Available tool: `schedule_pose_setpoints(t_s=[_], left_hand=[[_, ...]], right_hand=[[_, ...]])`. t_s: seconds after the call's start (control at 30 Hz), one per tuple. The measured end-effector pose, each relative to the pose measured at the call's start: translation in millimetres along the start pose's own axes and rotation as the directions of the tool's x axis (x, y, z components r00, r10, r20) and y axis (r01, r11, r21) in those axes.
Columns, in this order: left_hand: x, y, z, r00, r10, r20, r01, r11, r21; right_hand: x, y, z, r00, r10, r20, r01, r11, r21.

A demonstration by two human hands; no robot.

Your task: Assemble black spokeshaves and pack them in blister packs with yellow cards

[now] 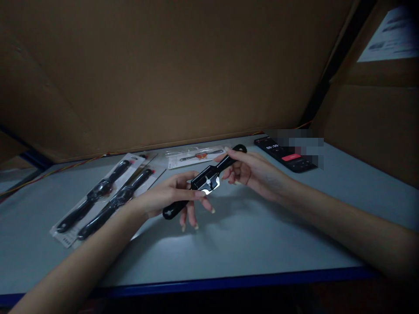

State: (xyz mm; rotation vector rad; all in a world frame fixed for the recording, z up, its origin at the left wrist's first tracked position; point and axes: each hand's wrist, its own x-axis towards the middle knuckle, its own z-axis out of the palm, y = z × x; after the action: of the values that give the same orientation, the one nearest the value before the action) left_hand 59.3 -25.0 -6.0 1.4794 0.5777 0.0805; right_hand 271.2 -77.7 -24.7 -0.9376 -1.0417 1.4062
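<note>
Between my two hands a black spokeshave (pixel 203 179) is held above the grey tabletop, tilted with its right handle higher. A shiny metal blade and a small screw show at its middle. My left hand (pixel 170 192) is closed around the tool near the middle, its thumb lying by the blade and several fingers reaching underneath. The thumb and fingers of my right hand (pixel 245 168) pinch the far handle. Left of my left hand lie two packaged spokeshaves, one (pixel 94 196) beside another (pixel 118 203), in clear blister packs with card backing.
Another blister pack (pixel 196 158) with a card lies behind the tool. A phone (pixel 288 155) with a timer on its screen rests at the back right. Cardboard (pixel 183 74) walls the back. The table's blue edge (pixel 229 281) runs along the front.
</note>
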Motion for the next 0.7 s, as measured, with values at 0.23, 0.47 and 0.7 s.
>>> schedule_pose_setpoints(t_s=[0.23, 0.47, 0.7], left_hand=[[-2, -1, 12.8, 0.933, 0.049, -0.355, -0.027, 0.997, 0.066], [-3, -8, 27.6, 0.918, 0.098, -0.383, 0.002, 0.968, 0.253], [-8, -19, 36.8, 0.935, 0.215, -0.284, -0.007, 0.809, 0.588]], right_hand=[[4, 9, -8, 0.872, -0.393, -0.292, 0.143, 0.775, -0.616], [-14, 21, 12, 0.924, -0.237, 0.3, 0.332, 0.104, -0.938], [-21, 19, 18, 0.912, -0.123, 0.39, 0.372, -0.151, -0.916]])
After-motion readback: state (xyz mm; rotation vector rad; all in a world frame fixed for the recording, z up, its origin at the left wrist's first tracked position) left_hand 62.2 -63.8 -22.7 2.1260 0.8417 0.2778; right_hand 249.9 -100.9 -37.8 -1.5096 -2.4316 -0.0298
